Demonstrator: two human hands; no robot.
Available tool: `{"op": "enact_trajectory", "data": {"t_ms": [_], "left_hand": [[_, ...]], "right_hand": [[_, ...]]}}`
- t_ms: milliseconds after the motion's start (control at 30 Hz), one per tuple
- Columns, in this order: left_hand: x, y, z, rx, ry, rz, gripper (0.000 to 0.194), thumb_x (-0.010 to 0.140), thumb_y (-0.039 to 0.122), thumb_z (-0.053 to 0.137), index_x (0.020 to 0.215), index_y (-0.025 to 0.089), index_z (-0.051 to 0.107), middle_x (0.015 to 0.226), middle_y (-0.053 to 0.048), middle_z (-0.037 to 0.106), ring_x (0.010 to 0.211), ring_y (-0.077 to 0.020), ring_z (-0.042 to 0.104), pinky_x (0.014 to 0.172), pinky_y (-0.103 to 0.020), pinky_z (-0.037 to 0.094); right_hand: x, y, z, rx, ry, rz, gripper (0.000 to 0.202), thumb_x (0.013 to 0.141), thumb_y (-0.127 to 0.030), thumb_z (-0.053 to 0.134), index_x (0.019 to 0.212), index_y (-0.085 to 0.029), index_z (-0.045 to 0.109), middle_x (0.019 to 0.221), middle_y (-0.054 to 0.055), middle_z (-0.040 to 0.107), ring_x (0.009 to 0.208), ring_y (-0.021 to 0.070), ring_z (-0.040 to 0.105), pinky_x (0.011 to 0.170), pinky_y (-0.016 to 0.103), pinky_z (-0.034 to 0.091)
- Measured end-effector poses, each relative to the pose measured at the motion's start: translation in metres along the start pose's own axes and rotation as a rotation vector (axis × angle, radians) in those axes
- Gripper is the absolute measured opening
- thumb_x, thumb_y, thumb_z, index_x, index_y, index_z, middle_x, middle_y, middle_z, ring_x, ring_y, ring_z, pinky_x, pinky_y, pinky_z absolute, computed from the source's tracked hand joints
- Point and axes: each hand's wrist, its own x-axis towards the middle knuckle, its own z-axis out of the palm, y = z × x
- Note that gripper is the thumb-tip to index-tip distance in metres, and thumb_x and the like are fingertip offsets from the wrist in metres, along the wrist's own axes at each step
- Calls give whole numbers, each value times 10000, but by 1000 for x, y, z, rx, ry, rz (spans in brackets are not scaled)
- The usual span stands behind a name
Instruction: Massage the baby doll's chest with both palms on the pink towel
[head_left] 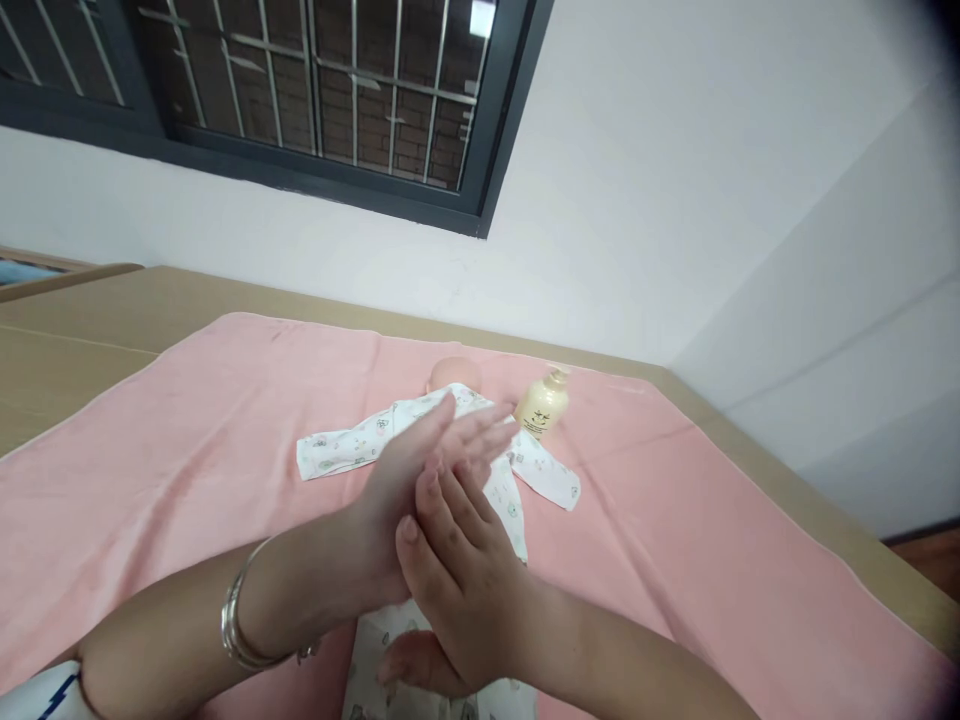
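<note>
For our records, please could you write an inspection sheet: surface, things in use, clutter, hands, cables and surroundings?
Surface: pink cloth, lightly creased, on a wooden-looking table.
Job's things: white printed garment, with a rounded pinkish shape at its collar; pale yellow bottle near one sleeve.
Clutter: blue patch at far left, too little shown to name.
Hands: left hand and right hand open, the right laid against the left palm; neither holds an object.
Cables: nothing seen.
Surroundings: white wall, dark-framed window with bars.

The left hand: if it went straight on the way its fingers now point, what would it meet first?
Probably the pale yellow bottle: in the picture, the left hand points towards it, but depth is unclear, so it could pass above.
</note>
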Motion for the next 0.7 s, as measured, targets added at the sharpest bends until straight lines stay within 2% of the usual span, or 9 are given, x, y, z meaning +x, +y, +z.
{"op": "enact_trajectory", "data": {"t_ms": [67,167,233,300,367,433,500,600,700], "left_hand": [[9,14,-2,-30,21,97,598,964,582,195,1278,272,599,1393,-22,581,1441,-228,344,1214,-413,245],[32,14,-14,-31,134,390,540,988,495,235,1292,205,575,1379,-77,583,1438,-245,347,1214,-432,235],[55,4,-28,46,235,591,453,986,437,307,1277,219,578,1422,-51,546,1431,-236,355,1217,-415,222],[82,-10,-44,208,322,713,362,972,373,383,1246,259,591,1449,-7,521,1438,-207,336,1220,-375,198],[105,-21,-57,312,334,726,315,950,320,442,1209,266,613,1433,-7,538,1422,-198,362,1203,-340,226],[121,-30,-67,335,349,682,282,930,276,476,1156,245,641,1378,-32,586,1377,-201,430,1175,-324,272],[129,-37,-73,360,361,636,260,915,256,501,1119,222,659,1325,-56,621,1325,-211,489,1152,-327,305],[128,-49,-77,509,368,638,259,904,250,526,1125,215,656,1287,-72,635,1268,-223,531,1143,-346,319],[124,-59,-79,683,407,688,271,898,228,522,1139,225,646,1281,-78,624,1257,-230,523,1149,-367,314]], "right_hand": [[2,11,6,42,-14,-39,928,921,-632,372,1544,-184,-151,1601,147,224,1486,333,143,1190,574,215],[3,37,18,91,-33,-19,817,973,-538,321,1555,-108,-58,1610,178,167,1497,304,115,1192,550,229],[3,58,27,109,-46,122,713,1007,-477,246,1553,-61,54,1602,186,189,1502,270,115,1201,516,233],[0,79,34,107,-77,300,650,1021,-444,215,1533,-44,191,1582,193,249,1496,255,158,1203,496,239],[-4,100,39,116,-147,398,584,1027,-423,230,1495,-89,334,1531,168,376,1470,241,257,1201,498,242],[-9,118,41,153,-214,407,507,1033,-394,252,1445,-168,441,1475,109,478,1434,214,341,1200,498,242],[-14,133,41,179,-234,412,468,1035,-376,266,1415,-212,486,1475,74,483,1430,194,350,1199,485,244],[-18,142,40,113,-223,551,500,1026,-412,299,1440,-178,453,1527,110,397,1454,220,300,1190,483,258],[-15,129,42,-48,-236,736,568,1009,-435,341,1451,-86,418,1505,196,404,1439,284,325,1177,518,262]]}}
